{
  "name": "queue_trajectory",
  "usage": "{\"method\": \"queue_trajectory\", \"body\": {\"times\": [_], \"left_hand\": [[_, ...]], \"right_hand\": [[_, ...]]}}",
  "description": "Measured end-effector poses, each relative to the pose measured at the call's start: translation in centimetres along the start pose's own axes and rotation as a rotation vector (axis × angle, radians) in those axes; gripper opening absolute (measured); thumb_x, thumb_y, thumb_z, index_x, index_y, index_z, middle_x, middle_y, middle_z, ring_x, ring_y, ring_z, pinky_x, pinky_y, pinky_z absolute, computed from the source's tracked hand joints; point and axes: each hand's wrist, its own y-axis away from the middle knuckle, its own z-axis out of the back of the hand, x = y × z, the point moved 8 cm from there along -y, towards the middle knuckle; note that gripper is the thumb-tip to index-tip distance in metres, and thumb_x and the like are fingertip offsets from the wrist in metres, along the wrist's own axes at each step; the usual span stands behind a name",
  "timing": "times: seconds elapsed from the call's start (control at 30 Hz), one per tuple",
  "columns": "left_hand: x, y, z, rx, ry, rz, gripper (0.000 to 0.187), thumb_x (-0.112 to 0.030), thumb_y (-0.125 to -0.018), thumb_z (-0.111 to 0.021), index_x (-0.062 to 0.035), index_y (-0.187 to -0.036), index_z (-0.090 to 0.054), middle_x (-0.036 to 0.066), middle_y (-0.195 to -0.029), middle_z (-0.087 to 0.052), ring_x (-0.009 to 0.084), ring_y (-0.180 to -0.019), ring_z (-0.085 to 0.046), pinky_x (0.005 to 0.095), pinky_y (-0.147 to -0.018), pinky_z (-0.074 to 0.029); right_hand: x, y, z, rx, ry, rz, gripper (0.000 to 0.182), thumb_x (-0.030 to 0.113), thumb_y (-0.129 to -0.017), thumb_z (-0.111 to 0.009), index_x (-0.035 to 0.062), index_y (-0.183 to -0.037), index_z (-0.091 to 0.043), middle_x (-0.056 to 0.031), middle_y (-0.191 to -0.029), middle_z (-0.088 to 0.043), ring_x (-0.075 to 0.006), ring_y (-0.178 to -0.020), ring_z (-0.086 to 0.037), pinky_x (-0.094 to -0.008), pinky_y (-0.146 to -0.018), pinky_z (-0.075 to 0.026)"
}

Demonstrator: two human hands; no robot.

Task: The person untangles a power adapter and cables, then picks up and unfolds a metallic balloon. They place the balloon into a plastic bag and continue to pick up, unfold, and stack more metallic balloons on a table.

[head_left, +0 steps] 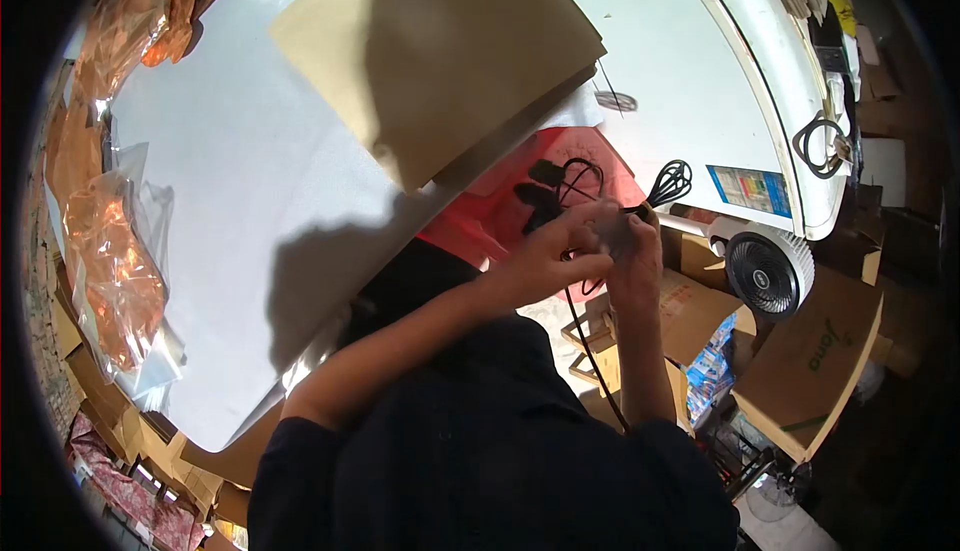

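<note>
My left hand (565, 249) and my right hand (637, 256) meet at the middle right, over a red plastic container (610, 166). Fingers of both are closed around a small greyish object (620, 235), blurred and partly hidden, so I cannot tell what it is. Just above my right hand a coiled black cable (670, 183) sticks out. A black cable (588, 341) runs down from the hands toward my body. More black cord and a dark plug-like piece (546, 172) lie in the red container, left of the hands.
Brown cardboard sheets (480, 61) lie on a white table (230, 181). Clear plastic bags with orange contents (115, 271) line its left side. To the right are a fan (765, 276), cardboard boxes (815, 366) and a white appliance-like surface (690, 81) with a blue label.
</note>
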Motion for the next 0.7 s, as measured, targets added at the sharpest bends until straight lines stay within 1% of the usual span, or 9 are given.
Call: {"method": "queue_trajectory", "body": {"times": [0.07, 0.13, 0.23, 0.33, 0.37, 0.4, 0.57, 0.67, 0.7], "left_hand": [[-0.6, 1.0, 0.8, -0.018, 0.061, 0.054, 0.043, -0.016, -0.096, -0.057, -0.0032, -0.136, -0.048, 0.004, -0.096, -0.064, 0.0131, -0.092, -0.061, 0.03, -0.085, -0.048], [-1.1, 2.5, 2.2, -0.044, 0.029, 0.114, 0.038, -0.018, -0.098, -0.053, -0.0028, -0.133, -0.051, 0.003, -0.092, -0.064, 0.011, -0.09, -0.061, 0.0287, -0.084, -0.048], [-0.8, 4.6, 3.7, -0.052, -0.119, 0.179, 0.035, -0.02, -0.1, -0.05, -0.0028, -0.13, -0.055, 0.002, -0.092, -0.064, 0.0096, -0.091, -0.06, 0.0273, -0.083, -0.048], [0.3, 5.4, 4.0, 0.001, -0.165, 0.168, 0.033, -0.022, -0.1, -0.052, -0.0028, -0.127, -0.057, 0.002, -0.092, -0.064, 0.0088, -0.091, -0.059, 0.0264, -0.084, -0.047], [0.7, 5.6, 3.9, 0.016, -0.153, 0.161, 0.033, -0.023, -0.1, -0.052, -0.0027, -0.126, -0.057, 0.002, -0.092, -0.064, 0.0088, -0.091, -0.059, 0.0263, -0.084, -0.047], [0.9, 5.8, 3.7, 0.032, -0.14, 0.155, 0.032, -0.023, -0.1, -0.052, -0.0026, -0.125, -0.058, 0.002, -0.092, -0.064, 0.0087, -0.092, -0.059, 0.0261, -0.084, -0.047], [0.9, 5.8, 4.9, -0.146, -0.057, 0.152, 0.03, -0.027, -0.103, -0.046, -0.0033, -0.119, -0.057, 0.002, -0.085, -0.062, 0.0101, -0.088, -0.058, 0.0266, -0.082, -0.044], [0.9, 6.2, 6.3, -0.206, 0.034, 0.122, 0.03, -0.03, -0.104, -0.041, -0.0045, -0.111, -0.054, 0.002, -0.076, -0.059, 0.013, -0.084, -0.06, 0.0284, -0.081, -0.043], [0.9, 6.2, 6.7, -0.217, 0.063, 0.102, 0.03, -0.032, -0.105, -0.04, -0.0051, -0.109, -0.053, 0.002, -0.073, -0.057, 0.0142, -0.083, -0.06, 0.0291, -0.081, -0.043]], "right_hand": [[1.1, 0.1, -0.5, 0.008, 0.047, -0.026, 0.03, 0.017, -0.091, -0.046, 0.0015, -0.117, -0.047, -0.0157, -0.11, -0.063, -0.0255, -0.102, -0.064, -0.0388, -0.087, -0.053], [1.4, -0.3, 0.4, 0.002, -0.046, -0.058, 0.032, 0.017, -0.092, -0.049, -0.0011, -0.118, -0.049, -0.017, -0.113, -0.063, -0.0269, -0.106, -0.063, -0.0412, -0.092, -0.051], [1.2, -1.3, 2.4, -0.004, -0.345, -0.147, 0.038, 0.014, -0.09, -0.057, -0.0091, -0.12, -0.054, -0.0233, -0.119, -0.063, -0.0323, -0.113, -0.061, -0.0467, -0.102, -0.048], [1.8, -1.4, 1.7, 0.012, -0.441, -0.19, 0.04, 0.013, -0.089, -0.058, -0.0106, -0.12, -0.053, -0.0233, -0.119, -0.063, -0.0334, -0.112, -0.061, -0.0484, -0.1, -0.049], [1.8, -1.4, 1.4, -0.006, -0.471, -0.202, 0.037, 0.013, -0.089, -0.058, -0.0085, -0.119, -0.054, -0.0241, -0.119, -0.063, -0.0343, -0.109, -0.062, -0.048, -0.097, -0.051], [1.8, -1.4, 1.6, -0.015, -0.429, -0.202, 0.037, 0.013, -0.089, -0.058, -0.0072, -0.119, -0.054, -0.0234, -0.118, -0.063, -0.0341, -0.108, -0.063, -0.0478, -0.095, -0.052], [2.0, -1.4, 3.3, 0.011, -0.23, -0.185, 0.032, 0.016, -0.091, -0.058, -0.001, -0.118, -0.056, -0.0185, -0.114, -0.065, -0.0316, -0.107, -0.063, -0.0465, -0.086, -0.055], [4.7, -1.2, 2.7, -0.168, 0.022, 0.063, 0.031, 0.02, -0.092, -0.058, -0.0004, -0.115, -0.057, -0.0152, -0.111, -0.066, -0.029, -0.101, -0.065, -0.0451, -0.076, -0.057], [5.0, -1.1, 2.0, -0.147, 0.052, 0.043, 0.024, 0.023, -0.093, -0.059, 0.0037, -0.107, -0.056, -0.0143, -0.109, -0.067, -0.0275, -0.098, -0.066, -0.0415, -0.072, -0.057]]}}
